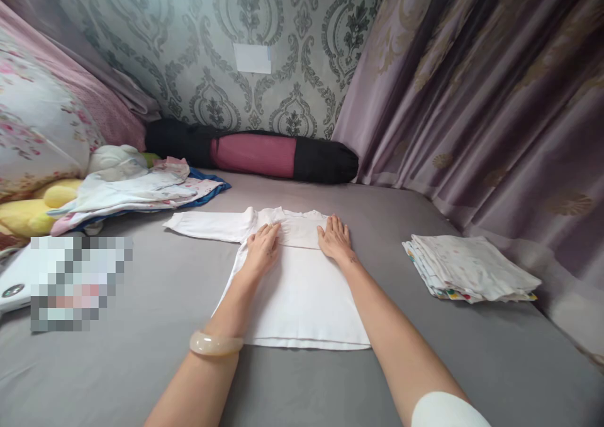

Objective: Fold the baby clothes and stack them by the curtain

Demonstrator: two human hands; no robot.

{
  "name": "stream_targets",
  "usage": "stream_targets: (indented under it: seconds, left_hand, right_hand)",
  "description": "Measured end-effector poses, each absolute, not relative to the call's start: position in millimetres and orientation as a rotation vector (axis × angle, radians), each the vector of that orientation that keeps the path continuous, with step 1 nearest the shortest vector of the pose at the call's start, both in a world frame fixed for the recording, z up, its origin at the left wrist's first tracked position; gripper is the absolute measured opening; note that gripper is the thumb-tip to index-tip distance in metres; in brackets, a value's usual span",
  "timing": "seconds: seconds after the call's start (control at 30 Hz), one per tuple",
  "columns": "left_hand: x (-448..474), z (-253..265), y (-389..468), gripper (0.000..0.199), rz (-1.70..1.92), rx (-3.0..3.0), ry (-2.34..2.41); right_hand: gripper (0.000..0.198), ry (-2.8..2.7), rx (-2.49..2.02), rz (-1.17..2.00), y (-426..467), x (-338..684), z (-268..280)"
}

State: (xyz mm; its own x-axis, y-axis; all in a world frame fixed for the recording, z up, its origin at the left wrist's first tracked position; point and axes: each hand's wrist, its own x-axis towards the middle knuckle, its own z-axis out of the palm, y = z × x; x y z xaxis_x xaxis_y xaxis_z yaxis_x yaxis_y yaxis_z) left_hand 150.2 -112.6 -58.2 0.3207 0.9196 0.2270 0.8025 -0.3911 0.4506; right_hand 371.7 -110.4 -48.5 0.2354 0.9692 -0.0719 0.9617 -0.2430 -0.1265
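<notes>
A white long-sleeved shirt (pixel 306 295) lies flat on the grey bed sheet (pixel 155 364). Its left-side sleeve stretches out across the sheet, while the other sleeve seems to be folded over the chest below the collar. My left hand (pixel 264 248) rests flat on the shirt near the left shoulder, fingers extended. On the right shoulder edge lies my right hand (pixel 336 238), palm down with its fingers stretched out. Both hands press on the fabric without gripping it. A pale bangle (pixel 216 344) circles my left wrist.
Folded clothes (pixel 474 266) are stacked at the right. Loose clothes (pixel 136 191) and a yellow plush toy (pixel 28 216) lie at the left, above a blurred-out object (pixel 78 285). A black and maroon bolster (pixel 255 153) lines the wall; a purple curtain (pixel 453 100) hangs at right.
</notes>
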Motion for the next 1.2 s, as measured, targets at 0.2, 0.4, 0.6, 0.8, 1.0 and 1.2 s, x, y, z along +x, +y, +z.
stream_targets:
  seconds: [0.2,0.4,0.6,0.8,1.0,1.2]
  left_hand:
    - [151,-62,-115,0.045,0.592,2.364,1.671]
    - [154,-53,-121,0.034,0.648,2.32,1.871]
    - [158,-49,-120,0.035,0.686,2.39,1.728]
    - [157,-52,-124,0.034,0.569,2.477,1.599]
    - [156,-50,-125,0.031,0.532,2.444,1.619]
    - [154,-48,-122,0.029,0.618,2.373,1.604]
  right_hand:
    - [0.067,-1.869,-2.417,0.199,-111,372,-53]
    - [0.065,-1.896,-2.444,0.229,-108,371,-40]
    - [0.06,-2.085,-2.223,0.161,-104,361,-33]
    - [0.06,-2.19,-2.141,0.198,-98,359,-40]
    - [0.06,-2.165,-2.143,0.202,-95,363,-50]
    - [0.06,-2.147,-2.149,0.235,-94,363,-50]
